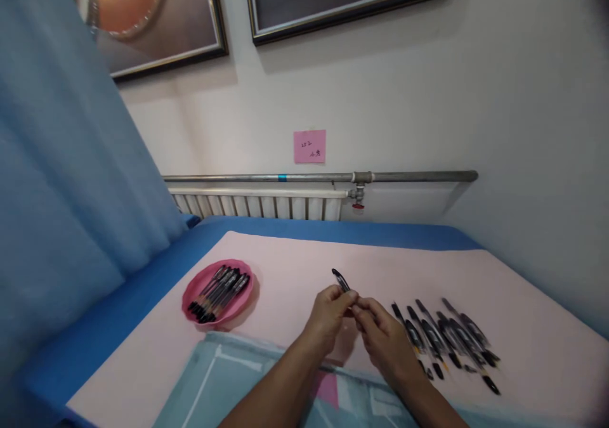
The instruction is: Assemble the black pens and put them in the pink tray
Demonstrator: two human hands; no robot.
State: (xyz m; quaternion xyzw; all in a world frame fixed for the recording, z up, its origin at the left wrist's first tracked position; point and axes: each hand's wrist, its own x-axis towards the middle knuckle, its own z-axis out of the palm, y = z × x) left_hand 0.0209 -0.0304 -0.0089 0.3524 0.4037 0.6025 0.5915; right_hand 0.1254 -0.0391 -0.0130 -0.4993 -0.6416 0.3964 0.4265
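A dark pen with a black clipped end is held at the middle of the table, its tip pointing up and away from me. My left hand pinches its barrel. My right hand meets the left one, fingertips closed at the pen's near end, which the fingers hide. To the right lies a loose pile of black pens and caps, slightly blurred. On the left a pink scalloped dish holds several black pens lying side by side.
A pale pink sheet covers the blue table. Teal fabric lies along the near edge. A blue curtain hangs at left. Behind are a radiator, a metal pipe and a pink note on the wall.
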